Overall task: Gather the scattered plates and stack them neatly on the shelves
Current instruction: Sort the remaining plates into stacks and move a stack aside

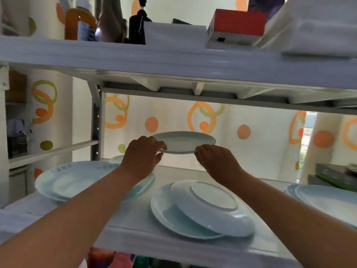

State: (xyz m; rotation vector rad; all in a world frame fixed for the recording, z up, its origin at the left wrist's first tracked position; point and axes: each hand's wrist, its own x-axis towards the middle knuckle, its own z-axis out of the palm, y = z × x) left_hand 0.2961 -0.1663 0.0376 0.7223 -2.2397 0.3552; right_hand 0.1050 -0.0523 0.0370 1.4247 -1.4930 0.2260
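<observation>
Now I hold one pale plate with both hands, lifted above the shelf, toward its far side. My left hand grips the left rim with the fingers curled round it. My right hand pinches the near right rim. The two hands are apart, with the plate between them. The plate is almost level and touches nothing on the shelf.

Near me, in the middle of the shelf, an upside-down plate lies tilted on an upright plate, shifted to its right. At the left lies a big plate, partly hidden by my left forearm; I cannot tell if it is one plate or several. At the right edge are more plates, cut by the frame. On the upper shelf stand a red box and a dark bottle.
</observation>
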